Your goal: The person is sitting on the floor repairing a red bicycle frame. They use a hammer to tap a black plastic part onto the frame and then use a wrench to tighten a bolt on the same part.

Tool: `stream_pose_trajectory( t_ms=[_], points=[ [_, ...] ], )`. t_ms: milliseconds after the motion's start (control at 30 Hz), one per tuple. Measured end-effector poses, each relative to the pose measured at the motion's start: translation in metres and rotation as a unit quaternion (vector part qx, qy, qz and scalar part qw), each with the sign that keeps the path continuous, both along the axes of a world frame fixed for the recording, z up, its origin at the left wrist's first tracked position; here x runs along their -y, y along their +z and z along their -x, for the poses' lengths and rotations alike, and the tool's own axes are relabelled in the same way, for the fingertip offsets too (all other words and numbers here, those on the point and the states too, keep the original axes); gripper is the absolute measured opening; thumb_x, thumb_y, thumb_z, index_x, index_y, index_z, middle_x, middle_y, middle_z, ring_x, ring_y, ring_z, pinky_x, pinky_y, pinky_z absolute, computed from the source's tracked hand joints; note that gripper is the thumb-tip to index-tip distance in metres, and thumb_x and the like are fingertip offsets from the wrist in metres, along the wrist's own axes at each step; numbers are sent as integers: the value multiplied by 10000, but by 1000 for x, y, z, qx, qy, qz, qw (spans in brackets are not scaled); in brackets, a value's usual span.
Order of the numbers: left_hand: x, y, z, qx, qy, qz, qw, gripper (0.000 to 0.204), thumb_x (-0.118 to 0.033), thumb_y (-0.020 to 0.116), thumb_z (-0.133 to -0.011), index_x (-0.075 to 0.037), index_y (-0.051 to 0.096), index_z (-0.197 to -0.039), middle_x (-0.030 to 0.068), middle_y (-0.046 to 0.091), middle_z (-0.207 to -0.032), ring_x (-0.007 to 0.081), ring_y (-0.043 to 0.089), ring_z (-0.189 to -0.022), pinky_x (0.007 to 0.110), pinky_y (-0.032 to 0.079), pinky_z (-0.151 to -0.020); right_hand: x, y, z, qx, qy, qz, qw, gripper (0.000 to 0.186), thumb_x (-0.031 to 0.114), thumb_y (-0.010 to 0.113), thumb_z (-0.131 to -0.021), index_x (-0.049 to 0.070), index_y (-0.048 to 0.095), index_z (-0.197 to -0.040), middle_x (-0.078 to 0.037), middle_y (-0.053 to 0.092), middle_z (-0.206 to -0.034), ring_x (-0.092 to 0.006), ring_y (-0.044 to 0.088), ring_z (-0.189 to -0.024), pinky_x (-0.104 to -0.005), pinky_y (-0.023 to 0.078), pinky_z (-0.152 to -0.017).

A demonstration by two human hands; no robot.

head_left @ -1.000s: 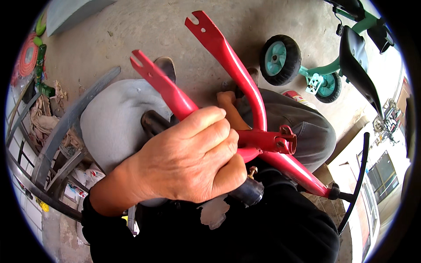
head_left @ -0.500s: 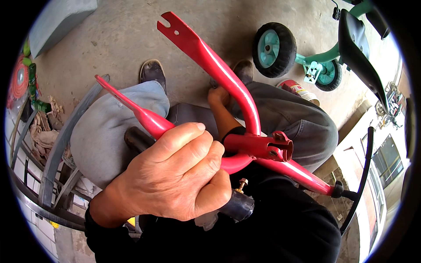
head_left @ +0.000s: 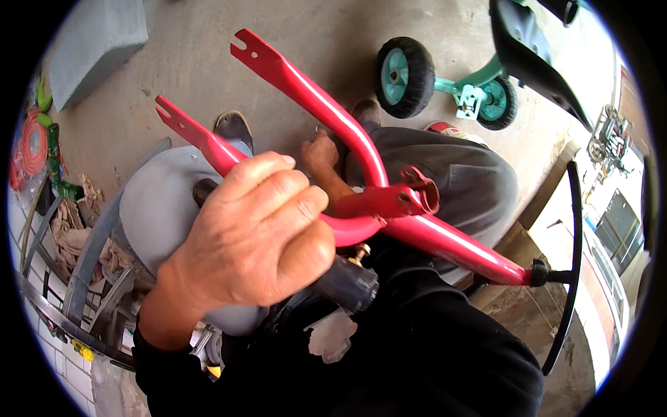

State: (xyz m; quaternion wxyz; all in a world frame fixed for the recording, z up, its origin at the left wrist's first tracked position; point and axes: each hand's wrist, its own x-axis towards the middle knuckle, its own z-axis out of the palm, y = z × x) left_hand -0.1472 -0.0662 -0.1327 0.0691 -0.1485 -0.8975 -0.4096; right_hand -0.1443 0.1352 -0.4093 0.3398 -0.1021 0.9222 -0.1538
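Red frame [head_left: 376, 202], differently tilted, under left hand [head_left: 253, 233]

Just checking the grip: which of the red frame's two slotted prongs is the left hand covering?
The lower-left prong: the left hand hides part of it, while the upper prong runs uncovered to its base.

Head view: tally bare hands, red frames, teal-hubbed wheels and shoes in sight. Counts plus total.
Bare hands: 2 (left hand, right hand)
Red frame: 1
Teal-hubbed wheels: 2
Shoes: 2
Total: 7
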Motion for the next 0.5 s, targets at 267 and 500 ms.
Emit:
stream_pose_trajectory(
  t_ms=[267,500],
  points=[
    [-8,88,-19,-118,-20,118,986,320,-205,740,-736,-47,478,-830,115,627,-884,272,598,-759,477,484,-833,-13,80,-18,-23,28,86,996,210,200,618,-829,8,599,-914,-201,647,-883,-343,638,-813,-454,503,-709],
    [-35,144,-115,-146,70,199,966,292,-175,750,-725,-37,496,-761,128,615,-848,260,593,-737,453,495,-837,-26,153,-31,-53,82,208,973,220,205,619,-834,3,584,-912,-203,642,-879,-348,632,-803,-460,498,-707]
  ],
)
